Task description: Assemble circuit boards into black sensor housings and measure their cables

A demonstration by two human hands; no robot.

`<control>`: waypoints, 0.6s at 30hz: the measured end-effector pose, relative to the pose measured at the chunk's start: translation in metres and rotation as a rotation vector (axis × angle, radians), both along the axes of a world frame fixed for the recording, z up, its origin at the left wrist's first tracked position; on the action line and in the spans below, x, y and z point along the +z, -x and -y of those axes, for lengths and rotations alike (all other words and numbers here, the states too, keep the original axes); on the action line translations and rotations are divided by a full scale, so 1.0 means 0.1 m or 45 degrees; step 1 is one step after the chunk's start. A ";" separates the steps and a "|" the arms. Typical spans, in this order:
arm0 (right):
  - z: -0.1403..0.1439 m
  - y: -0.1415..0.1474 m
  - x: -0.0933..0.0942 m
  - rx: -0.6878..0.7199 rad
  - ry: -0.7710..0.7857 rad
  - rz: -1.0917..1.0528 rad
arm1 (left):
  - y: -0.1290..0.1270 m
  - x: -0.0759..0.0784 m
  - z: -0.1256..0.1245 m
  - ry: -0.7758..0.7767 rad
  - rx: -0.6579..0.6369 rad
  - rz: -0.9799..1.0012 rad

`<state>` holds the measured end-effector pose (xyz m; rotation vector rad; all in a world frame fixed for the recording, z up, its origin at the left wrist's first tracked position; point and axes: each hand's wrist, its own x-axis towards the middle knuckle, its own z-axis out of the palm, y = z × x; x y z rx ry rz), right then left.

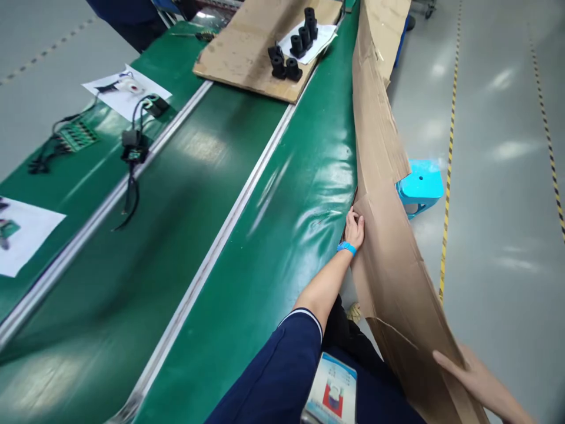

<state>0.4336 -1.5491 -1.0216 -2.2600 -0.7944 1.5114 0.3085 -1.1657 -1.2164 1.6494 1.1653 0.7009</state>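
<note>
A long, creased sheet of brown cardboard (388, 247) stands along the right edge of the green-topped bench, reaching from the far end down beside my body. At its bench-side edge, my left hand (355, 229), with a blue band on the wrist, is closed with curled fingers on the board. Farther down, my right hand (468, 374) grips the outer edge. Its thumb lies on the near face, and the other fingers are hidden behind the cardboard.
A flat cardboard piece (247, 53) on the bench carries several black cylindrical parts (303, 38) and white paper. Cabled electronic parts (135, 144) lie to the left, near paper sheets (33, 232). A blue stool (421, 179) stands on the floor behind the cardboard.
</note>
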 end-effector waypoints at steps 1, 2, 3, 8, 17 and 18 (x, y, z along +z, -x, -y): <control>-0.24 0.01 0.01 0.021 -0.032 -0.056 | -0.02 -0.01 -0.06 0.013 -0.007 0.001; -0.40 0.01 0.01 0.016 -0.036 -0.107 | -0.03 -0.03 -0.11 0.025 -0.027 0.000; -0.49 0.01 -0.02 -0.026 -0.033 -0.130 | -0.03 -0.04 -0.15 0.035 -0.057 -0.002; -0.28 -0.06 -0.28 -0.357 0.180 -0.026 | -0.13 -0.10 -0.31 0.063 -0.197 -0.048; -0.51 -0.22 -0.69 -0.236 0.109 -0.062 | -0.47 -0.26 -0.68 0.139 0.082 -0.262; -0.52 -0.25 -0.73 -0.232 0.107 -0.039 | -0.48 -0.29 -0.69 0.133 0.120 -0.283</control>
